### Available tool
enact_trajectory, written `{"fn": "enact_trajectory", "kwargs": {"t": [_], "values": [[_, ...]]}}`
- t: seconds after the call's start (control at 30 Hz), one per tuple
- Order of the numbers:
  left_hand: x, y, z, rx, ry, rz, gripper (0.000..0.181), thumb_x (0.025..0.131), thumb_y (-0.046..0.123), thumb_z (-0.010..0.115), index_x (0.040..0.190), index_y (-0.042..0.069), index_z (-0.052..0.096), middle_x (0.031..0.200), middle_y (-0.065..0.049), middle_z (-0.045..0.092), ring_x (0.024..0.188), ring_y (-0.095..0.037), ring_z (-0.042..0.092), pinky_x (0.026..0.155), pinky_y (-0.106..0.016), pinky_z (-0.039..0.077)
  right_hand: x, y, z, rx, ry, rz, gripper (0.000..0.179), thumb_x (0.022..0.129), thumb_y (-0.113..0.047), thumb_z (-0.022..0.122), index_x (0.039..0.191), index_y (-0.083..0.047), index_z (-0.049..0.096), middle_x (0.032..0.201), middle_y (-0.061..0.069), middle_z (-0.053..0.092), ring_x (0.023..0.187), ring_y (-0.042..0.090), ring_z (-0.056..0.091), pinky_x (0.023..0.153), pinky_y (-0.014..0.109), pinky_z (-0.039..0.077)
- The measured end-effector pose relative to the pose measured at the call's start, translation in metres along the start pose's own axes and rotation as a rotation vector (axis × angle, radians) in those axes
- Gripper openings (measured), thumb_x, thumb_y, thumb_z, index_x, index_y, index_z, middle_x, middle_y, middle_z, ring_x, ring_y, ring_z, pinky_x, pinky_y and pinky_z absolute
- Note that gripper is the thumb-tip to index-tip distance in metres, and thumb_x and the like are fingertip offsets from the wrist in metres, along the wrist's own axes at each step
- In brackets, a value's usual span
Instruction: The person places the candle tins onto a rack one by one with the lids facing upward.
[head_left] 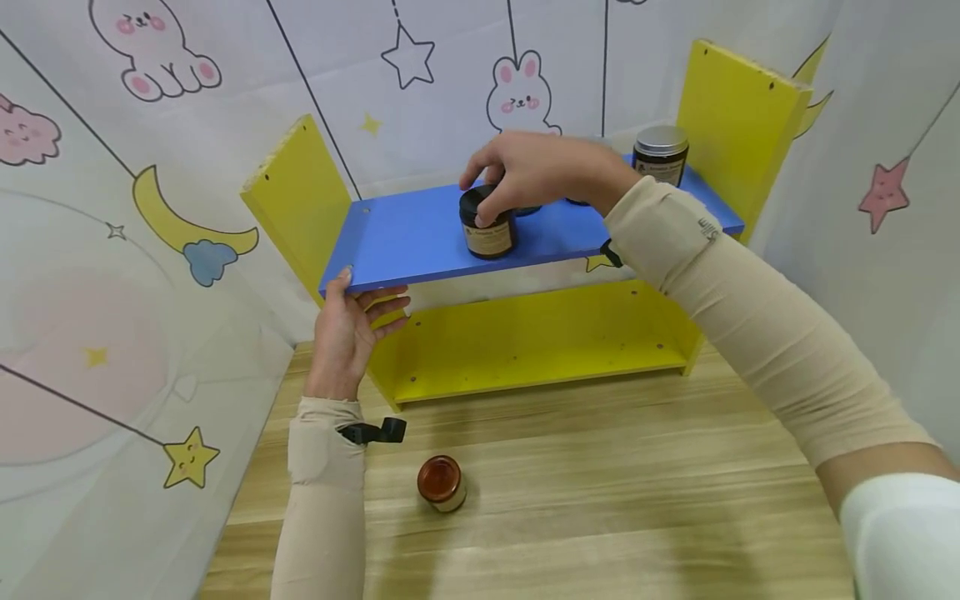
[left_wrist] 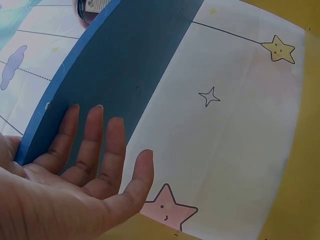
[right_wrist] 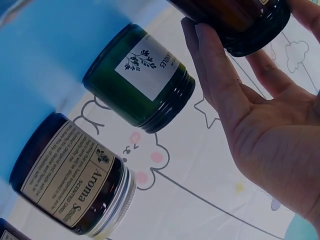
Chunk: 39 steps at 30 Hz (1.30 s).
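My right hand (head_left: 536, 171) reaches down from above and grips a dark candle jar (head_left: 491, 239) by its black lid, at the front of the blue shelf (head_left: 405, 237). In the right wrist view, the fingers (right_wrist: 220, 75) and thumb surround that jar's lid end. Beside it stand a green candle jar (right_wrist: 137, 77) and a dark scented candle jar (right_wrist: 70, 175) with a silver lid. At the shelf's left front corner, my left hand (head_left: 345, 333) touches the edge, thumb on top. Its fingers (left_wrist: 90, 145) extend loosely spread below the board.
Yellow side panels (head_left: 296, 200) rise at both shelf ends. A yellow lower shelf (head_left: 525, 342) lies beneath. On the wood-patterned surface (head_left: 600, 483) in front stands a reddish-brown jar (head_left: 441, 482). A cartoon-printed white sheet (head_left: 450, 108) hangs behind.
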<state>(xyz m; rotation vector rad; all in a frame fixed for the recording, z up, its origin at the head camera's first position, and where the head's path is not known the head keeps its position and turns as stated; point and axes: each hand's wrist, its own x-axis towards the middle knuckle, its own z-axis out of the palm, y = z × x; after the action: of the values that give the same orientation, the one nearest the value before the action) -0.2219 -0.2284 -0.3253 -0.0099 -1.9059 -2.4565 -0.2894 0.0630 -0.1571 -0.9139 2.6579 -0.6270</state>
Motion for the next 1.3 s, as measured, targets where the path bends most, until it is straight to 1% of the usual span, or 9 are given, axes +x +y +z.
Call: {"fn": "enact_trajectory", "kwargs": {"t": [0.13,0.33,0.5,0.7,0.83,1.0,1.1,1.2,1.3], "values": [[0.000,0.000,0.001,0.006,0.005,0.000,0.064,0.108,0.051,0.032,0.161,0.016,0.021,0.115,-0.009,0.069,0.112,-0.029,0.066,0.098,-0.047,0.049,0.008,-0.003,-0.002,0.003,-0.025,0.020,0.052,0.093,-0.036,0.071,0.142,-0.023,0.059,0.151,0.011,0.050,0.125,0.025,0.052,0.107,0.045,0.043],[0.000,0.000,0.001,0.003,0.005,0.001,0.064,0.109,0.050,0.032,0.161,0.016,0.021,0.118,-0.012,0.068,0.112,-0.030,0.065,0.099,-0.048,0.048,0.020,-0.012,-0.006,-0.046,-0.061,0.034,0.051,0.095,-0.032,0.068,0.144,-0.022,0.057,0.151,0.011,0.050,0.126,0.024,0.053,0.107,0.040,0.045],[-0.001,0.001,0.001,0.003,0.004,0.002,0.064,0.108,0.051,0.032,0.161,0.016,0.020,0.117,-0.012,0.068,0.111,-0.029,0.066,0.100,-0.049,0.047,0.028,-0.016,-0.008,-0.075,-0.076,0.041,0.050,0.096,-0.032,0.067,0.144,-0.021,0.057,0.150,0.010,0.051,0.126,0.023,0.053,0.107,0.038,0.045],[-0.002,0.001,0.002,0.009,0.000,0.003,0.064,0.109,0.051,0.031,0.161,0.015,0.023,0.122,-0.016,0.067,0.110,-0.028,0.066,0.103,-0.052,0.045,0.036,-0.021,-0.007,-0.093,-0.054,0.054,0.051,0.096,-0.033,0.065,0.145,-0.020,0.056,0.151,0.008,0.051,0.125,0.023,0.054,0.108,0.039,0.043],[-0.002,0.001,0.001,0.015,0.001,0.005,0.063,0.109,0.050,0.031,0.160,0.015,0.025,0.124,-0.017,0.066,0.110,-0.028,0.066,0.102,-0.051,0.045,0.039,-0.024,-0.005,-0.094,-0.035,0.065,0.052,0.097,-0.031,0.064,0.147,-0.019,0.055,0.152,0.007,0.050,0.126,0.023,0.054,0.110,0.039,0.042],[-0.002,0.002,0.000,0.011,0.000,0.006,0.063,0.109,0.050,0.030,0.161,0.015,0.023,0.120,-0.014,0.067,0.109,-0.027,0.066,0.097,-0.047,0.048,0.043,-0.028,-0.005,-0.110,-0.027,0.090,0.054,0.097,-0.031,0.063,0.149,-0.019,0.053,0.153,0.006,0.050,0.126,0.023,0.054,0.110,0.039,0.042],[-0.002,0.002,-0.001,0.008,0.002,0.003,0.064,0.109,0.050,0.030,0.161,0.015,0.021,0.119,-0.013,0.067,0.110,-0.027,0.066,0.097,-0.046,0.049,0.045,-0.030,-0.005,-0.119,-0.021,0.104,0.055,0.098,-0.032,0.063,0.150,-0.020,0.052,0.152,0.005,0.051,0.126,0.022,0.054,0.111,0.040,0.041],[-0.002,0.001,-0.002,0.009,0.003,0.000,0.064,0.109,0.051,0.031,0.161,0.016,0.021,0.121,-0.014,0.067,0.110,-0.027,0.066,0.099,-0.048,0.047,0.048,-0.030,-0.003,-0.115,-0.011,0.116,0.056,0.098,-0.032,0.063,0.152,-0.020,0.050,0.153,0.005,0.050,0.127,0.022,0.054,0.111,0.040,0.041],[-0.003,0.000,-0.002,0.009,0.000,-0.002,0.064,0.108,0.051,0.031,0.161,0.015,0.023,0.123,-0.016,0.066,0.111,-0.028,0.066,0.103,-0.052,0.044,0.051,-0.030,0.000,-0.107,0.007,0.120,0.058,0.099,-0.030,0.063,0.153,-0.016,0.048,0.153,0.006,0.050,0.127,0.023,0.054,0.111,0.040,0.042]]}}
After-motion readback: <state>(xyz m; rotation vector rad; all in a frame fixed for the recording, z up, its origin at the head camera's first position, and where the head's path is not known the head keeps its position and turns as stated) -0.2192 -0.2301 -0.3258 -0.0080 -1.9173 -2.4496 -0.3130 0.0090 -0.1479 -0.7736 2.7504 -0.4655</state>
